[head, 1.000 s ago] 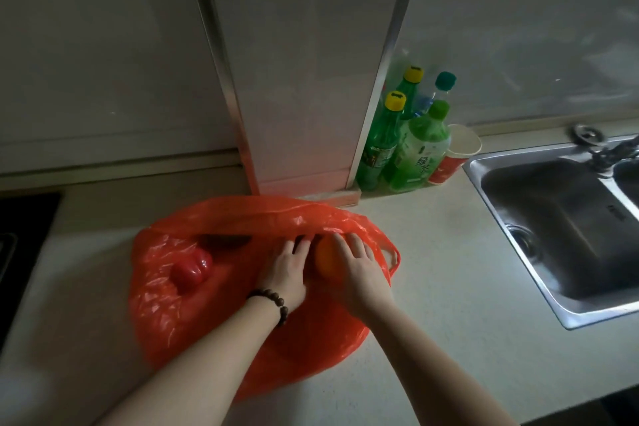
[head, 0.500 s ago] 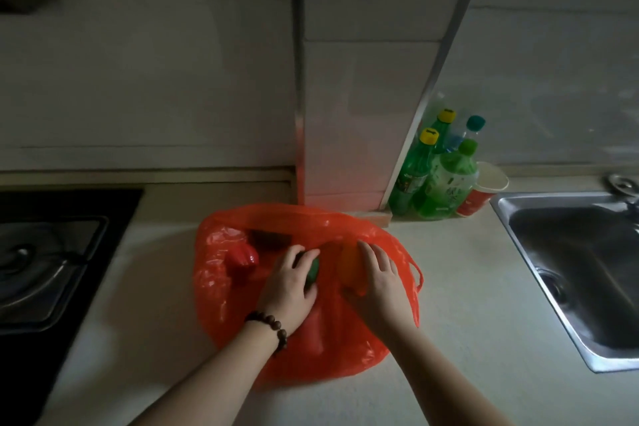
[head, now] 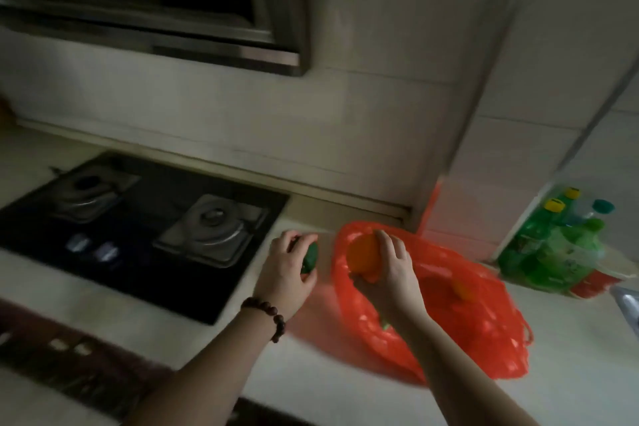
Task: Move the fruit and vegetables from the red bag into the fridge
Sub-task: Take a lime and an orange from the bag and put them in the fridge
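Observation:
A red plastic bag (head: 466,328) lies open on the pale counter. My right hand (head: 390,266) grips an orange fruit (head: 363,254) at the bag's left rim. To the left of the bag, my left hand (head: 288,268) holds a dark green vegetable (head: 310,258) above the counter. Another orange piece (head: 461,289) shows inside the bag, blurred. No fridge is in view.
A black gas hob (head: 138,218) with two burners sits at the left, with a range hood (head: 155,3) above it. Green bottles (head: 553,245) and a red paper cup (head: 594,282) stand at the right by a wall column. A sink corner (head: 631,304) shows at the far right.
Both hands have lifted their items; the left hand has come out of the bag to its left with the green vegetable. The view has swung left toward the hob.

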`<action>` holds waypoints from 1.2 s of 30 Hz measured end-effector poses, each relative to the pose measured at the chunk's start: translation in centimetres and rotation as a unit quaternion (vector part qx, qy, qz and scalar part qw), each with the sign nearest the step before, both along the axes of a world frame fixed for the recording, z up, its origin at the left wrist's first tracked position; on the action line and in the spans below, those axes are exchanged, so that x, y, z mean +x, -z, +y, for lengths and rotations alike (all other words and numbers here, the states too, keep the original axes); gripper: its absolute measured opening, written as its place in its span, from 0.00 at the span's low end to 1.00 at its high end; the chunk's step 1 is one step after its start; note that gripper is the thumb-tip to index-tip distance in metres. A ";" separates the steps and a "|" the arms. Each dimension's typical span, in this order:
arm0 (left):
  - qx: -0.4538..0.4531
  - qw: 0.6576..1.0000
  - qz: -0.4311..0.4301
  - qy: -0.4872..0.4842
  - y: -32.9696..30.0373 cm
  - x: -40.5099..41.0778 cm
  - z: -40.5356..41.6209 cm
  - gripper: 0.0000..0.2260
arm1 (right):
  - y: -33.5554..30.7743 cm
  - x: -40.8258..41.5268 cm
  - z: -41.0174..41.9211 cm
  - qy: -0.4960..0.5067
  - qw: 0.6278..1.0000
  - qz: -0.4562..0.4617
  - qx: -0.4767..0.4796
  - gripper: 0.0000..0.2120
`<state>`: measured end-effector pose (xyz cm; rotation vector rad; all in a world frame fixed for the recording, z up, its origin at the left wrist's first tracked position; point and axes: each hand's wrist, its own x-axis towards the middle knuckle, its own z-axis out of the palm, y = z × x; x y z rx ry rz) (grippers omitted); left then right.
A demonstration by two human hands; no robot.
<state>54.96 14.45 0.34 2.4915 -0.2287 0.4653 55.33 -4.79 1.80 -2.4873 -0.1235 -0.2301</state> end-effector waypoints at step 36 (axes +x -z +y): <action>0.023 0.818 -0.058 -0.572 -8.0 -39.5 55.3 0.24 | -6.2 -22.4 67.4 -0.556 0.827 -0.041 0.075 0.41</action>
